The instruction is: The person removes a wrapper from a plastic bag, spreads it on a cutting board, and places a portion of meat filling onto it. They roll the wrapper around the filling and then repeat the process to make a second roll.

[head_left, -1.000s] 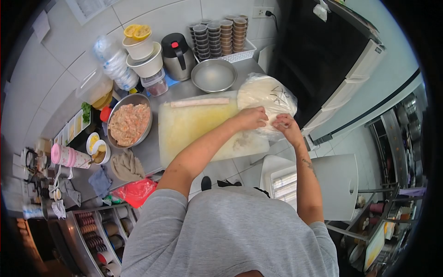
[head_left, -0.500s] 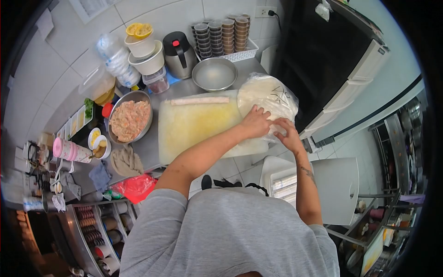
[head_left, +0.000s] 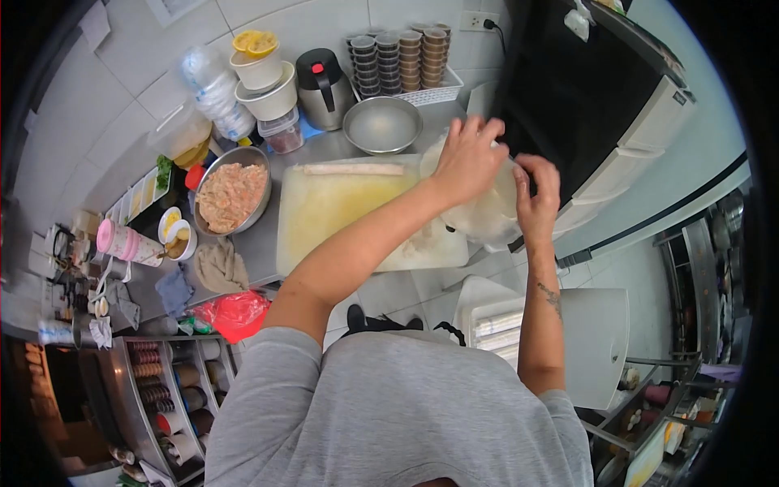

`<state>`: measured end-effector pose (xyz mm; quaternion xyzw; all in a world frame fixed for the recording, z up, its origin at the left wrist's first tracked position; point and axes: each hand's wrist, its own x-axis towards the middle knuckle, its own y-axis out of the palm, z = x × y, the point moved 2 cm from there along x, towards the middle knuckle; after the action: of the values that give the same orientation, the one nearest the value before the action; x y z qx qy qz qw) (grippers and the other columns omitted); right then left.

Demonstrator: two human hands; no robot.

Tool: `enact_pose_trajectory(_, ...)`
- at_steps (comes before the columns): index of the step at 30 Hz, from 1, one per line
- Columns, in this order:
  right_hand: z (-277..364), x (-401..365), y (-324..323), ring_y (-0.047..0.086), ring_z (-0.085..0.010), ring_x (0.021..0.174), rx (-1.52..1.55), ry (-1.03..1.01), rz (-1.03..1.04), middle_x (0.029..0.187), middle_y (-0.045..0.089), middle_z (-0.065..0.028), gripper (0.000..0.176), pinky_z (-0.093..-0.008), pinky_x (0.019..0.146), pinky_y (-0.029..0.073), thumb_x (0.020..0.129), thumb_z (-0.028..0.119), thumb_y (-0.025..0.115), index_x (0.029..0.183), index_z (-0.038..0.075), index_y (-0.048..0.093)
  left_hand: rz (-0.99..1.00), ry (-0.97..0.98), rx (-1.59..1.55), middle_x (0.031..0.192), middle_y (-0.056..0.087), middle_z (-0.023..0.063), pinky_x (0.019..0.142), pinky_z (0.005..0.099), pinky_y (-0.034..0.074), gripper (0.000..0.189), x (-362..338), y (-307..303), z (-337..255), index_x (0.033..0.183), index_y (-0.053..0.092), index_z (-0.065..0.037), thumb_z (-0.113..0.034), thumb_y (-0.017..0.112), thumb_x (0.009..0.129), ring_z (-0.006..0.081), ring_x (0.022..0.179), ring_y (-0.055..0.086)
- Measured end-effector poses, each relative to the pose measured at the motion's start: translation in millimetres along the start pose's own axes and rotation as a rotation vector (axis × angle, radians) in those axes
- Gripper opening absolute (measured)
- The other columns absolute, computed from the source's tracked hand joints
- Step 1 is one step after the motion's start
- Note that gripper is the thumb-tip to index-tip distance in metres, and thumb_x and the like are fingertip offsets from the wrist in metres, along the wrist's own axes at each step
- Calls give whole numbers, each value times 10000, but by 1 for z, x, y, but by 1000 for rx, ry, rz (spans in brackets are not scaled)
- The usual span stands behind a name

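Because the plastic bag (head_left: 479, 215) lies at the right end of the cutting board (head_left: 324, 203), close to the near edge of the counter, a careless tug could well drag it off that side. Its film looks thin and slack, so pulling from two sides might tear it or crumple the pale, flat, round stuff inside, which seems soft. The left hand (head_left: 472, 162) arches over the far part of the bag with bent fingers; whether it holds any film is hidden. The right hand (head_left: 537, 197) is at the bag's right edge, thumb and forefinger a narrow gap apart, and I cannot tell if plastic is caught between them. A slip there would probably let the film sag back. Left of the bag, the board is a smooth, stained slab, with a slim, pale roll (head_left: 353, 170) along its far edge, which a swinging forearm could knock. Beyond the board sits a round, shallow metal pan (head_left: 381, 150); farther left, a shiny bowl (head_left: 258, 215) holds lumpy, moist, pinkish-orange mince (head_left: 233, 197), with a wrinkled cloth (head_left: 221, 266) nearer.
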<state>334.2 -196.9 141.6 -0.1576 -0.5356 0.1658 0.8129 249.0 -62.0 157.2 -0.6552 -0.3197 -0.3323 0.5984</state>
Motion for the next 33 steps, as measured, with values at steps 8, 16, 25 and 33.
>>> enact_pose_trajectory(8,59,6,4,558,-252,1046,262,260,-78,1125,593,-126,559,-379,936,407,741,96,747,1255,30,536,185,-368,-490,834,625,162,669,389,484,163,61,-70,29,911,584,-13,-165,525,893,280,732,626)
enact_pose_trajectory(16,75,5,45,567,-84,761,852,669,334,882,639,-33,315,-231,680,449,908,89,580,1215,20,563,481,-441,-563,813,625,16,725,249,451,143,30,-173,90,963,621,-21,-133,542,924,83,772,545)
enact_pose_trajectory(25,113,-85,152,605,-229,1003,1237,941,827,1141,599,-127,632,-349,848,487,891,319,656,1410,84,380,775,-771,-83,823,648,179,736,367,487,272,-145,-141,193,969,623,34,-223,589,889,239,765,613)
enact_pose_trajectory(33,133,-110,178,621,-176,957,655,679,594,1072,655,-98,500,-318,869,492,788,134,725,1243,15,556,389,-1021,-592,836,667,76,698,322,503,185,-113,-208,151,937,646,14,-143,548,923,157,743,608)
